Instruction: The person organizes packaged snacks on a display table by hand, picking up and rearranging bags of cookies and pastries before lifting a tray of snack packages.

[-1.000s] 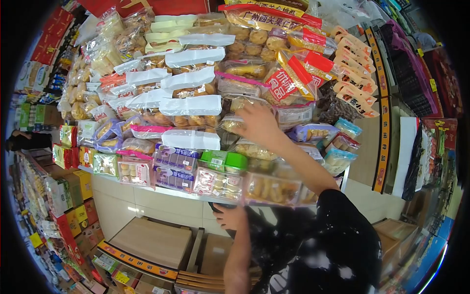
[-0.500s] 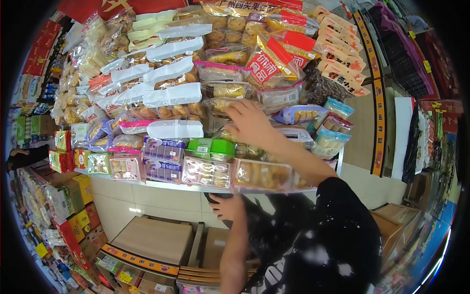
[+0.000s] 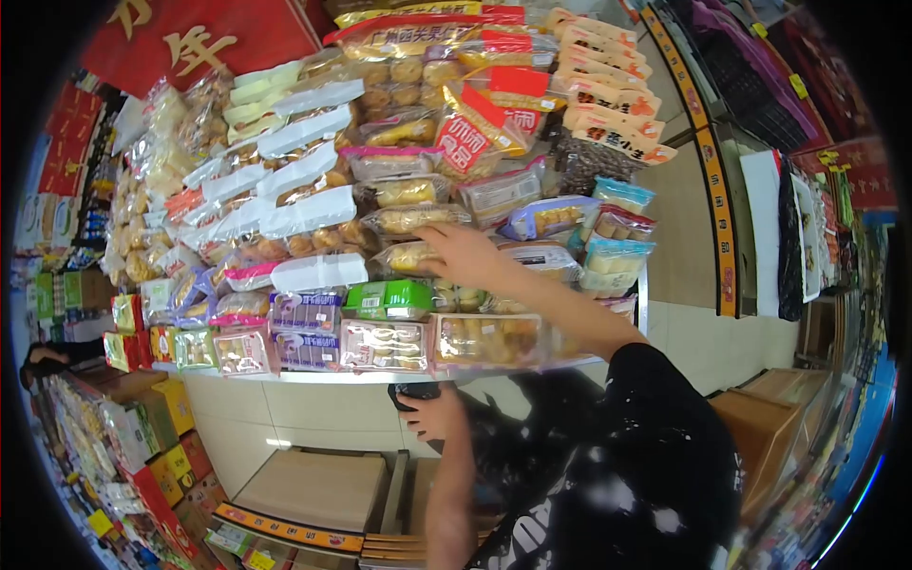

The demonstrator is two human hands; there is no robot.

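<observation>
Display table [image 3: 313, 377] w/ packed snacks spans upper left to ctr of frame, its pale edge running below the front row. Black shirt w/ white blotches [image 3: 627, 475] fills lower R. Red banner w/ gold characters [image 3: 204, 43], upper L corner. Brown cabinet top [image 3: 309, 489], btm, L of ctr. Row of white-topped pastry bags [image 3: 309, 214], L of ctr; peach-coloured pkgs [image 3: 617, 133], upper R of ctr. Clear tray of pastries [image 3: 486, 340] at the front edge, nr ctr; green-lidded box [image 3: 388, 300] just to its upper L.

R hand [image 3: 463, 255], mid-frame, is palm-down over the goods, fingertips at a clear pastry pack [image 3: 404, 257] just L of ctr; can't tell if they grip or only touch it. L hand [image 3: 432, 416], lower ctr, below the table edge, has fingers curled round a small dark item [image 3: 410, 392], only partly visible. The two hands are well apart.
</observation>
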